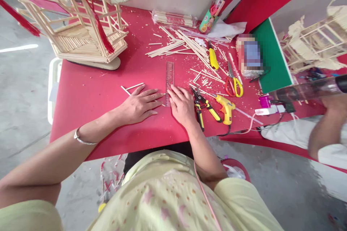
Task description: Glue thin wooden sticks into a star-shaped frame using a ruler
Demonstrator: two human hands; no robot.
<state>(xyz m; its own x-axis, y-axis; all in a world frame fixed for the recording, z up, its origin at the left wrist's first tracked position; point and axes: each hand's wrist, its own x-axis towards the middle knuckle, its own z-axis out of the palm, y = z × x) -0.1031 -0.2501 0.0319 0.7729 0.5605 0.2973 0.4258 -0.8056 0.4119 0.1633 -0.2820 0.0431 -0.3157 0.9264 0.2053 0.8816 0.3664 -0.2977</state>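
Clear ruler (170, 70) under the right hand (182, 104)

That hand rests on the near end (grip or mere touch, I cannot tell), just beside pliers (200, 98). The left hand (142, 104) lies spread over thin sticks (135, 86) on the red table (108, 140), just apart from the right.

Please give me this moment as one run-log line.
left hand: flat over wooden sticks | right hand: on clear ruler | beyond right hand: yellow-black pliers, yellow glue gun

Green pencil cup (206, 24) far back, purple adapter (265, 100) at right
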